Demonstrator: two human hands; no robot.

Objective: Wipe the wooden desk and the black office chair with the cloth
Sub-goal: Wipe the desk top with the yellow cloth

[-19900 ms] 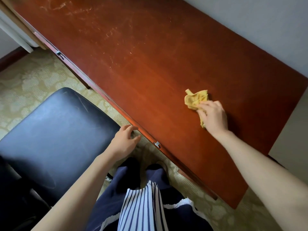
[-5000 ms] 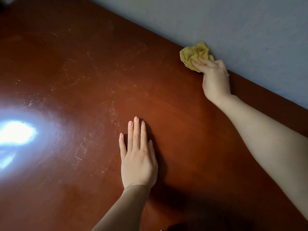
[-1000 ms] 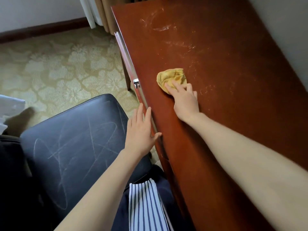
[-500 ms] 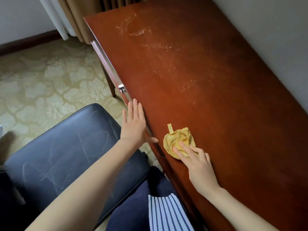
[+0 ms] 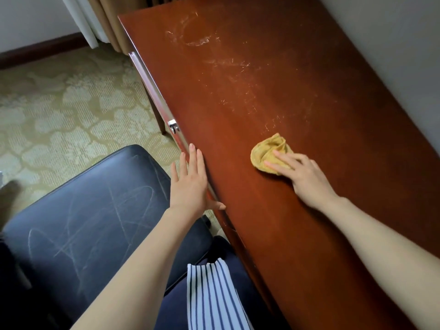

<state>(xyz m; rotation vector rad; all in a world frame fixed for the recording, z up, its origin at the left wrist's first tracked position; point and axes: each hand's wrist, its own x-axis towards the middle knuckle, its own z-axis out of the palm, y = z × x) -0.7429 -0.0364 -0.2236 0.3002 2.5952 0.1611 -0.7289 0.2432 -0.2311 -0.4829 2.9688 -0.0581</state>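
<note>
Well, I was on the counter half of the job. My right hand (image 5: 307, 177) lay on the yellow cloth (image 5: 267, 151), fingers (image 5: 283, 156) straight and slightly spread, pressing the bunched rag onto the wooden counter (image 5: 238, 96) rather than gripping it. My left hand (image 5: 190, 184) was off to the left of the cloth, fingers straight and close together, thumb against the counter's front edge, holding nothing. Beyond the cloth, pale scuffs (image 5: 228, 63) marked the wood, so I judged that stretch unwiped. The next stroke called for pushing the cloth forward over them with even pressure. Further left of the cloth, the black chair (image 5: 83, 210) showed chalky streaks on its seat and, by my reckoning, awaited its turn.
</note>
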